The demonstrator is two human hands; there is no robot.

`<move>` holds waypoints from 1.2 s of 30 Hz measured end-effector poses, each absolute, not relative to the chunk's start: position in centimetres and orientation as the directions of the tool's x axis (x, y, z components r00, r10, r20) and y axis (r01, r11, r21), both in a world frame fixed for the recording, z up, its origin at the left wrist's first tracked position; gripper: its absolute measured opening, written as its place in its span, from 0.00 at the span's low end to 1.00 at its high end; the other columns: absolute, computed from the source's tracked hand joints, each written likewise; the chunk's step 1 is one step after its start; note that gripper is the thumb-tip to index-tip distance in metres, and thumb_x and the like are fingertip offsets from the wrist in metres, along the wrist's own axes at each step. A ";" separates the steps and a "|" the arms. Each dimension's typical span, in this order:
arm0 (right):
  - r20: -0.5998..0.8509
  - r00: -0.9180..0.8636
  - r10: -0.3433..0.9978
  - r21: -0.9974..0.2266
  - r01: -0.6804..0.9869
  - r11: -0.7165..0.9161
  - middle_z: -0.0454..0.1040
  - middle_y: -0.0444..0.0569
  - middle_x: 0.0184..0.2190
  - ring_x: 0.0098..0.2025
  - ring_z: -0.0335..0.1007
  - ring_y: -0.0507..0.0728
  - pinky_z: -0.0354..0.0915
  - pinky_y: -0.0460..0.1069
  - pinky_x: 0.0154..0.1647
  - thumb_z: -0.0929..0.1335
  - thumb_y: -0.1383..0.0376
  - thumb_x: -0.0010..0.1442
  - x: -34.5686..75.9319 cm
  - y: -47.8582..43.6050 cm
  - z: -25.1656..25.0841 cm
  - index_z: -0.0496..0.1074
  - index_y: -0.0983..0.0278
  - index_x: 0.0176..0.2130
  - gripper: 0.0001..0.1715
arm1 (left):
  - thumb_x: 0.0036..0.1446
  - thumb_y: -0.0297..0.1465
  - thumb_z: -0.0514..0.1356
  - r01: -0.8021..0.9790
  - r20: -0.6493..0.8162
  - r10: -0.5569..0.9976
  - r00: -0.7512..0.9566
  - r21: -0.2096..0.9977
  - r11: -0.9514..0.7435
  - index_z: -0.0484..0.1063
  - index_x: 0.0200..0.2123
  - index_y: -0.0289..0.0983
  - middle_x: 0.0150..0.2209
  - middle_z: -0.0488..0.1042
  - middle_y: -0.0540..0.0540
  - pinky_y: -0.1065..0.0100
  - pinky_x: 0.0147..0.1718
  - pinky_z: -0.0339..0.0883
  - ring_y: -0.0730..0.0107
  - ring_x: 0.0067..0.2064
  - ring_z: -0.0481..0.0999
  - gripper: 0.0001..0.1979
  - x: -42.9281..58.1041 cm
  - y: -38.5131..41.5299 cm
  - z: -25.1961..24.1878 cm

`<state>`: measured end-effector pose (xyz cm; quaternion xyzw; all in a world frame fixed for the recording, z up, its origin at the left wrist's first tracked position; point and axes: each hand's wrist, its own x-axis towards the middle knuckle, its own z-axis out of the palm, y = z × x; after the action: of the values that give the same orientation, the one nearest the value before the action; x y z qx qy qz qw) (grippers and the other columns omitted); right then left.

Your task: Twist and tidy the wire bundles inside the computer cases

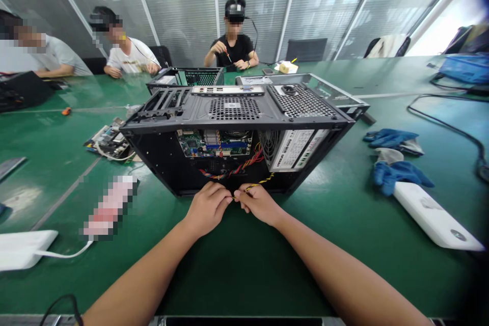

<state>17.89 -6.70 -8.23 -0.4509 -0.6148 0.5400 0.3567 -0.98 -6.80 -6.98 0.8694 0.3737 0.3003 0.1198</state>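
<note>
A black computer case (237, 125) stands on the green table with its open side facing me. Inside it, a motherboard (191, 145) is visible at the back, and a power supply (290, 150) with a white label sits at the right. A thin yellow-and-black cable (267, 179) comes from below the power supply toward me. My left hand (208, 207) and my right hand (260, 205) pinch this cable close together, just in front of the case's lower edge. Red, black and yellow wires (244, 165) hang inside, behind my hands.
A loose circuit board (110, 142) lies left of the case. Blue gloves (401, 173) and a white power bank (435, 214) lie at right. At left, a white cable (71, 254) joins a white device (26, 249) to a blurred object. Several people sit across the table (237, 275).
</note>
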 end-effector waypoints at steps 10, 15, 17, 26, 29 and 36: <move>-0.046 -0.340 0.939 -0.983 0.182 0.018 0.64 0.40 0.18 0.18 0.61 0.48 0.57 0.44 0.22 0.65 0.59 0.60 17.9 -6.6 -8.8 0.68 0.65 0.27 0.14 | 0.63 0.32 0.53 0.558 0.272 0.821 0.502 0.624 -0.548 0.71 0.30 0.36 0.28 0.72 0.49 0.69 0.33 0.64 0.72 0.30 0.70 0.11 -0.9 -6.5 -6.7; -0.040 -0.306 0.951 -0.978 0.205 0.025 0.63 0.39 0.17 0.17 0.60 0.48 0.56 0.44 0.21 0.67 0.57 0.59 17.7 -6.8 -8.6 0.66 0.65 0.24 0.16 | 0.62 0.32 0.55 0.603 0.469 0.683 0.560 0.335 -0.724 0.73 0.36 0.37 0.35 0.74 0.44 0.64 0.39 0.65 0.66 0.38 0.70 0.08 -1.2 -6.9 -7.2; -0.037 -0.306 0.951 -0.976 0.213 0.031 0.63 0.39 0.16 0.17 0.60 0.48 0.56 0.44 0.21 0.67 0.57 0.58 17.7 -6.8 -8.6 0.65 0.64 0.23 0.18 | 0.62 0.33 0.56 0.606 0.486 0.661 0.572 0.293 -0.739 0.73 0.36 0.37 0.35 0.74 0.44 0.63 0.39 0.65 0.65 0.38 0.69 0.07 -1.2 -6.9 -7.4; -0.031 -0.340 0.940 -0.971 0.232 0.052 0.63 0.39 0.17 0.18 0.61 0.48 0.57 0.44 0.22 0.66 0.59 0.60 17.6 -6.9 -8.8 0.64 0.64 0.24 0.16 | 0.63 0.33 0.55 0.592 0.269 0.802 0.534 0.558 -0.581 0.72 0.28 0.37 0.25 0.71 0.50 0.69 0.30 0.61 0.72 0.29 0.69 0.12 -0.8 -6.5 -7.3; -0.026 -0.347 0.937 -0.971 0.233 0.059 0.63 0.40 0.17 0.19 0.61 0.48 0.57 0.45 0.23 0.65 0.58 0.60 17.6 -6.9 -8.7 0.64 0.63 0.23 0.18 | 0.63 0.34 0.56 0.580 0.241 0.809 0.536 0.591 -0.561 0.73 0.29 0.37 0.25 0.72 0.50 0.70 0.30 0.61 0.73 0.28 0.69 0.12 -0.8 -6.5 -7.0; -0.041 -0.320 0.947 -0.977 0.211 0.029 0.64 0.40 0.17 0.19 0.61 0.49 0.57 0.45 0.23 0.66 0.54 0.59 17.7 -6.8 -8.5 0.66 0.64 0.26 0.18 | 0.63 0.34 0.56 0.581 0.467 0.673 0.573 0.348 -0.736 0.74 0.33 0.38 0.29 0.75 0.48 0.66 0.36 0.64 0.68 0.33 0.71 0.10 -1.4 -6.5 -7.4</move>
<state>17.72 -6.75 -8.54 -0.4636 -0.6241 0.5202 0.3536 -1.36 -6.48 -7.43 0.8834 0.3550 0.2956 0.0781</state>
